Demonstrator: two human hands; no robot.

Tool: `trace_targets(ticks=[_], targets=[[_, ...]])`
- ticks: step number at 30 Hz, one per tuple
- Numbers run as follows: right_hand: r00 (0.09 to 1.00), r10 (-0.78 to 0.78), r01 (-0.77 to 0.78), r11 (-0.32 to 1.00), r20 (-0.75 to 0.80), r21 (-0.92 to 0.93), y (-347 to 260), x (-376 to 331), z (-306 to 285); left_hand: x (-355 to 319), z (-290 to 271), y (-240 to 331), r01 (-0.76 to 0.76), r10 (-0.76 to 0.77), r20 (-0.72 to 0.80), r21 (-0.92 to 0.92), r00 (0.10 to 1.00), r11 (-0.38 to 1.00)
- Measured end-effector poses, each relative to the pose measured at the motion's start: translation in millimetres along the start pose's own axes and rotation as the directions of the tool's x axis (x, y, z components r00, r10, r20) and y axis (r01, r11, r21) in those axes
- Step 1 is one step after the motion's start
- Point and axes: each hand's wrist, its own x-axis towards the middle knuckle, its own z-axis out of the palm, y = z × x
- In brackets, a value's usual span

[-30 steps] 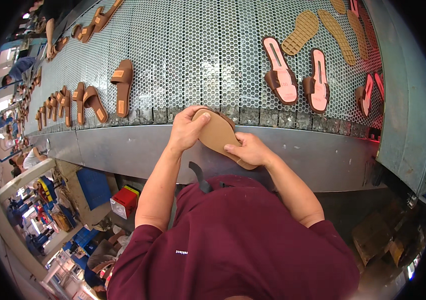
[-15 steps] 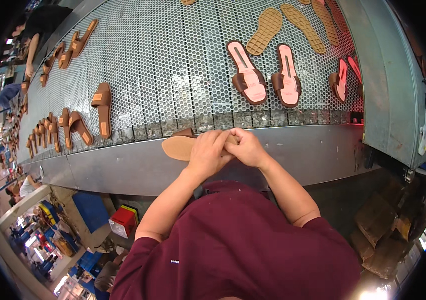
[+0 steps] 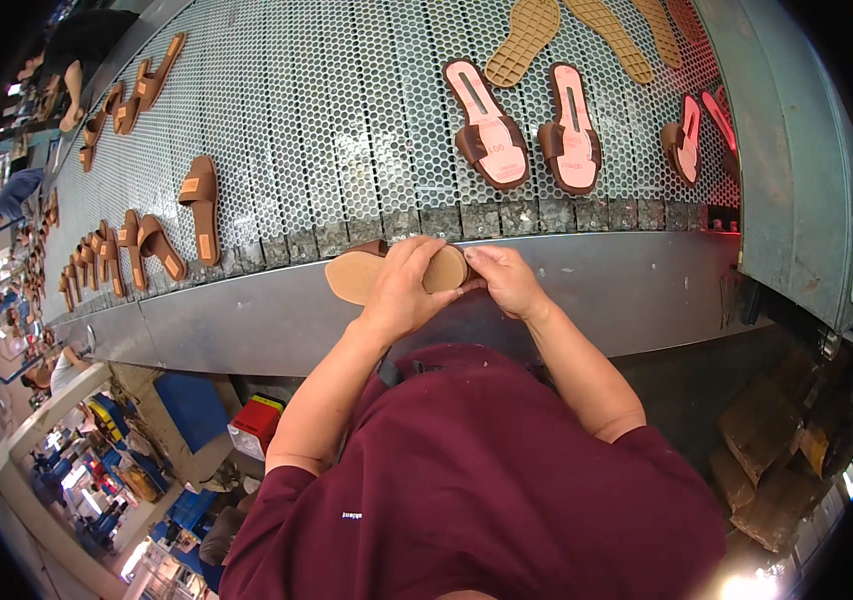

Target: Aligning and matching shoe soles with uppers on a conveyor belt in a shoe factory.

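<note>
A sandal (image 3: 354, 279) is held with its tan sole facing up, just over the conveyor's near metal edge. Its toe part points left, and a bit of brown strap shows along the far side. Around its middle, my left hand (image 3: 401, 290) is closed, thumb near the heel end. My right hand (image 3: 508, 283) is closed at the heel's right edge, thumb and fingertips against it. Part of the sandal's middle is hidden beneath my left fingers.
Brown slide sandals (image 3: 204, 210) stand in rows on the mesh conveyor (image 3: 346, 130). Farther right lie sandals with pink insoles (image 3: 574, 140) and tan outsoles (image 3: 521, 40). A grey-green metal housing (image 3: 796, 170) bounds the right side. A person's arm (image 3: 73, 95) reaches in at far left.
My right hand has shifted right, off the sole to the heel's edge, so the rounded heel now shows. The things on the conveyor appear slightly higher in view.
</note>
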Motion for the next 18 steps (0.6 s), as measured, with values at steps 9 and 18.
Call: trace_targets(ticks=[9, 18], targets=[[0.978, -0.188, 0.166, 0.964, -0.092, -0.208, -0.5, -6.3, 1.1, 4.3, -3.0, 15.0, 0.06, -0.059, 0.061, -0.001, 0.996, 0.998], [0.988, -0.132, 0.114, 0.974, -0.083, -0.194, -8.2, -12.2, 8.7, 9.1, 4.4, 14.3, -0.029, 0.03, -0.005, 0.059, 1.0, 0.998]])
